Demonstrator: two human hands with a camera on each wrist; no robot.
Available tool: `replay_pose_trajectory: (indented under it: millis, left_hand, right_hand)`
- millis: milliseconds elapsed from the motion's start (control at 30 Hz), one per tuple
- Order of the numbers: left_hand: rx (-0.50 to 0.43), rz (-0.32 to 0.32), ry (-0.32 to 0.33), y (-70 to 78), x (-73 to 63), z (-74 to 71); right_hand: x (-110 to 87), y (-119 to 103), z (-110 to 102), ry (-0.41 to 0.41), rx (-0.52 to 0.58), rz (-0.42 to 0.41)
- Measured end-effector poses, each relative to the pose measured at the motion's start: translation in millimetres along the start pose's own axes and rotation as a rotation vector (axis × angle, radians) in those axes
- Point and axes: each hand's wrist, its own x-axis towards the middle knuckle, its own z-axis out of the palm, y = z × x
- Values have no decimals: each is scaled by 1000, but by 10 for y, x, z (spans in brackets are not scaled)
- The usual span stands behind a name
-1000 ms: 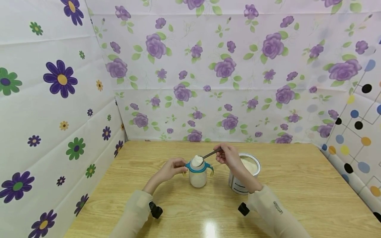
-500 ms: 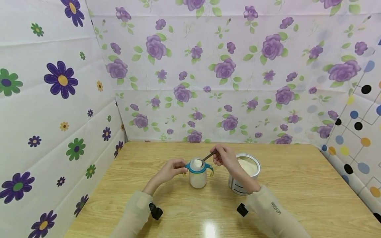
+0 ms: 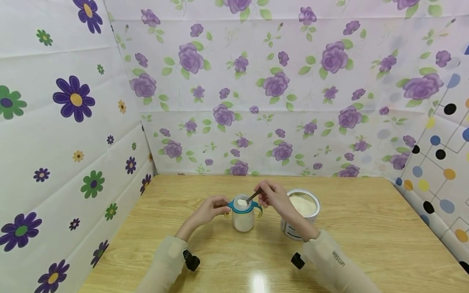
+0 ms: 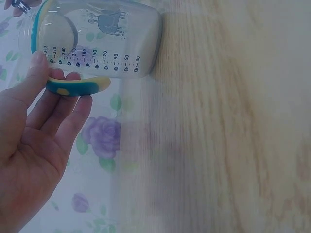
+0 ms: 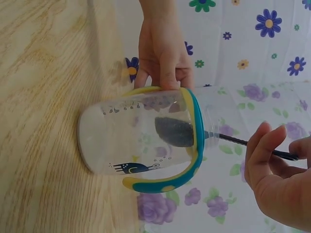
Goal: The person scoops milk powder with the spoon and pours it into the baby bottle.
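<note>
A clear baby bottle (image 3: 243,221) with a teal and yellow two-handled ring stands upright on the table, its mouth uncovered. White powder lies at its bottom. My left hand (image 3: 216,206) grips one handle (image 4: 77,87) between thumb and fingers. My right hand (image 3: 272,197) pinches the dark handle of a spoon (image 3: 253,196), which slants down through the bottle's mouth. In the right wrist view the spoon's bowl (image 5: 174,132) is inside the bottle, below the neck. White powder shows at the mouth in the head view. Behind my right forearm stands an uncovered can (image 3: 316,205) of pale powder.
The wooden table (image 3: 351,228) extends to both sides and toward me. A flowered cloth (image 3: 227,142) hangs along the table's back edge, and more patterned cloths hang at left and right. A black wrist camera (image 3: 298,260) sits at my right cuff.
My right hand has moved left and slightly down, lowering the spoon from above the bottle's mouth into it. The heaped powder has sunk into the neck. My left hand stays on the handle.
</note>
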Motion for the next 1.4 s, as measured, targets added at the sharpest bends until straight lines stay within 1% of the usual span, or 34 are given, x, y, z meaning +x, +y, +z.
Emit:
replay_pose_trajectory:
  millis: [200, 400, 633, 767, 867, 967, 1000, 1100, 1167, 1267, 1400]
  left_hand:
    - [-4, 14, -5, -7, -1, 1]
    - [7, 8, 1, 3, 6, -1]
    - [-8, 32, -8, -5, 11, -20]
    - [-9, 22, -9, 1, 4, -19]
    - [-11, 19, -11, 0, -2, -14]
    - [-4, 48, -13, -22, -1, -14]
    - [8, 71, -14, -36, 0, -15]
    - [12, 93, -13, -60, 2, -15]
    - [9, 79, -12, -66, 2, -12]
    - [-2, 30, -8, -56, 2, -8]
    - [-1, 6, -6, -45, 4, -5]
  right_hand:
    - [-54, -7, 34, -81, -77, -62]
    - [-94, -5, 43, -154, -148, -121]
    - [-114, 1, 25, -253, -161, -156]
    - [-121, 21, 19, -291, -161, -177]
    - [-134, 27, 15, -295, -169, -181]
    - [-146, 23, 11, -282, -189, -170]
    - [-148, 21, 10, -275, -194, -163]
    - [-154, 15, 2, -246, -212, -144]
    - [-158, 15, -11, -224, -220, -138]
    - [-165, 20, -35, -193, -231, -144]
    - [-175, 16, -70, -164, -220, -172]
